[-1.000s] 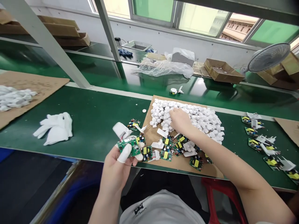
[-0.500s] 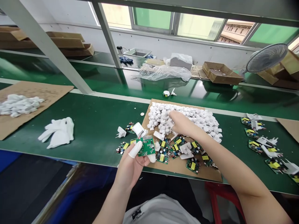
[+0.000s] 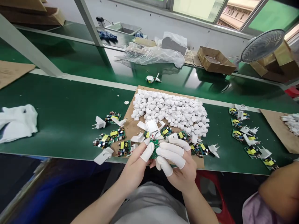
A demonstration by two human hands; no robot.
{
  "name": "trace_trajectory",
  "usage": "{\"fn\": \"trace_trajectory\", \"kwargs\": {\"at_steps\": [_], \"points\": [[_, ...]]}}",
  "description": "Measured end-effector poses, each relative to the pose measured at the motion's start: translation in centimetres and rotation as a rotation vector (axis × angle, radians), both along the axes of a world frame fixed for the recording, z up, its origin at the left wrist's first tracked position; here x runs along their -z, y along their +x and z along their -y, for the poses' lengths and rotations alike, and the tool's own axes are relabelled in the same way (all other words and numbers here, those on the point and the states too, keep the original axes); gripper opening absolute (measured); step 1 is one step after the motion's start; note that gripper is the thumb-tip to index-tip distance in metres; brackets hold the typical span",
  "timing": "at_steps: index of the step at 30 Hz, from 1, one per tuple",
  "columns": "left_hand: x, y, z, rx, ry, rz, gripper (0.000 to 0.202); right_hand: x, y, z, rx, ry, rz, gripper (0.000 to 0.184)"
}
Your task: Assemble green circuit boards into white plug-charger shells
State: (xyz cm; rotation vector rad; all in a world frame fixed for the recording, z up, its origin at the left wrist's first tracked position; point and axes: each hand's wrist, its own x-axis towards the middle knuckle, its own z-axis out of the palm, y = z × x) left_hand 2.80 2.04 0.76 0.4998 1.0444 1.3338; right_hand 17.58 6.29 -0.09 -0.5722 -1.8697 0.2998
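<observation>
A small green circuit board [image 3: 154, 150] is gripped between my two hands at the front edge of the bench. My left hand [image 3: 137, 160] pinches its left side, with white finger cots on thumb and fingertip. My right hand [image 3: 178, 161], with cots on several fingers, closes over its right side; whether a small white piece is also under those fingers is hidden. Just beyond the board, a white plug housing [image 3: 153, 128] hangs on by thin wires. Behind my hands, a heap of small white plastic pieces [image 3: 173, 109] covers a cardboard sheet [image 3: 130, 119].
Loose boards [image 3: 123, 147] and a white plug part [image 3: 104, 155] lie left of my hands. More boards with plugs [image 3: 251, 137] lie to the right. A white glove [image 3: 20, 121] is at far left. Another person's arm [image 3: 280, 189] reaches in at lower right. A fan [image 3: 263, 46] stands behind.
My right hand has come back from the white heap to the circuit board and now grips it alongside my left hand. The view has shifted right and down.
</observation>
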Motion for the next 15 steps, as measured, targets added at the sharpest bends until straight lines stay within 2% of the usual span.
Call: {"fn": "trace_trajectory", "kwargs": {"at_steps": [4,5,7,9,11,13,15], "points": [[0.2,1.0,0.4,0.032,0.020,-0.005,0.050,0.9,0.1,0.7,0.020,-0.286,-0.191,0.016],[0.3,1.3,0.5,0.032,0.028,-0.007,0.050,1.0,0.1,1.0,0.056,-0.382,-0.272,0.019],[0.6,1.6,0.6,0.037,0.041,-0.017,0.050,1.1,0.1,1.3,0.086,-0.610,-0.414,0.036],[0.7,1.8,0.6,0.040,0.044,-0.039,0.049,1.2,0.2,1.3,-0.029,-0.858,-0.488,0.053],[0.7,2.0,0.6,0.039,0.043,-0.076,0.048,1.4,0.4,1.1,-0.232,-1.067,-0.508,0.055],[0.6,2.1,0.7,0.022,0.044,-0.119,0.048,1.5,0.4,0.9,-0.341,-1.174,-0.515,0.050],[0.5,2.2,0.9,0.005,0.053,-0.163,0.050,1.5,0.3,0.9,-0.331,-1.183,-0.510,0.045]]}}
